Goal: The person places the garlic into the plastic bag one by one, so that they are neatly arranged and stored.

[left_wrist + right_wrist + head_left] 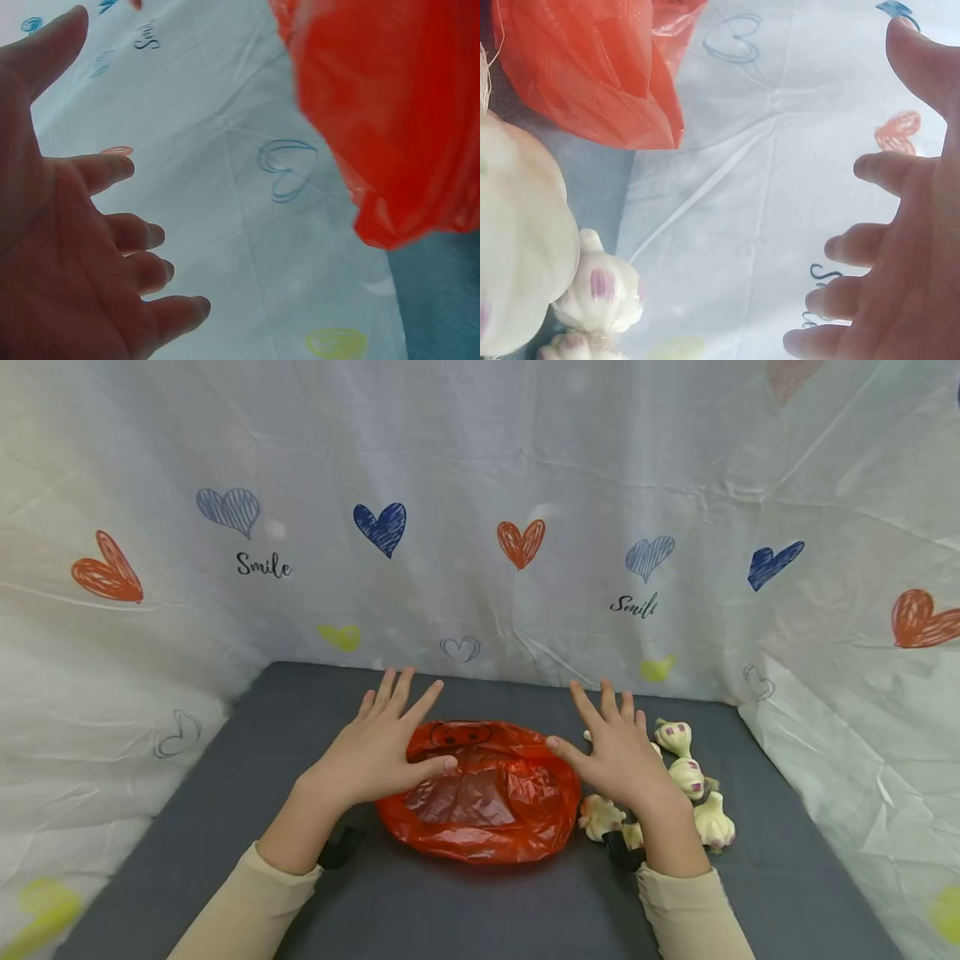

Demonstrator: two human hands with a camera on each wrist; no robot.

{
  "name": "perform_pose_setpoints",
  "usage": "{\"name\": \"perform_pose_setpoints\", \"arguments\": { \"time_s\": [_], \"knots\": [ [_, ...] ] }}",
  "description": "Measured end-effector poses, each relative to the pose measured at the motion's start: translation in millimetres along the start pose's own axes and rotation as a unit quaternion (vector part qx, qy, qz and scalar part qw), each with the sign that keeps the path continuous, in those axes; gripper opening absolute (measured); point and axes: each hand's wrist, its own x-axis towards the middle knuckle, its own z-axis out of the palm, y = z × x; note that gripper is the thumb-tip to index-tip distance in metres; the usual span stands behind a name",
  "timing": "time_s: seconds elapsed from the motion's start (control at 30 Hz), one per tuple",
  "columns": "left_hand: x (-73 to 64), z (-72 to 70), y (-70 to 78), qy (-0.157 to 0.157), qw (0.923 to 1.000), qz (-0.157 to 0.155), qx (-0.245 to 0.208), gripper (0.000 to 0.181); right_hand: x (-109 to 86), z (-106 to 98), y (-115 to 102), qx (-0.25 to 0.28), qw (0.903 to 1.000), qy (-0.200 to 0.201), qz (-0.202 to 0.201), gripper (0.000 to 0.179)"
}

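A red plastic bag [465, 835] sits on the dark grey table, its wide mouth facing up and a black printed pattern on the far side. My left hand [378, 747] is spread over the bag's left edge, fingers apart and holding nothing. On the other side, my right hand [618, 756] is also spread, its thumb overlapping the bag's right rim in the head view. Several garlic bulbs [714, 822] lie around and beneath the right hand, some partly hidden by it. The right wrist view shows a large garlic bulb [521, 240] close up, left of the fingers.
A white cloth [465, 585] printed with hearts and "Smile" hangs behind and along both sides of the grey table [480, 910]. Dark straps [341, 847] show under the wrists.
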Motion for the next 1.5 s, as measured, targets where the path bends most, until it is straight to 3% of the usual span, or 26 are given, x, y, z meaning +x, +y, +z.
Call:
{"name": "perform_pose_setpoints", "arguments": {
  "time_s": [0.5,0.8,0.93,1.2,1.5],
  "knots": [
    [-26.4,25.9,-18.6,-0.017,0.9988,-0.043,-0.017,0.104,1.0,-2.2,19.7,0.030,0.9992,0.020,0.015,0.102],
    [-38.3,35.6,-27.1,0.047,0.9961,-0.069,-0.028,0.106,0.6,-8.1,31.8,0.062,0.9976,0.018,0.023,0.099],
    [-44.6,39.8,-32.0,0.057,0.9953,-0.071,-0.034,0.106,0.1,-11.7,38.6,0.081,0.9963,0.016,0.025,0.097],
    [-60.2,52.3,-43.2,0.007,0.9943,-0.051,-0.093,0.101,-1.6,-18.4,49.5,0.095,0.9947,0.010,0.037,0.094],
    [-63.8,56.5,-52.3,-0.035,0.9874,-0.039,-0.149,0.096,-1.9,-14.1,64.1,0.127,0.9898,0.027,0.060,0.089]
  ]
}}
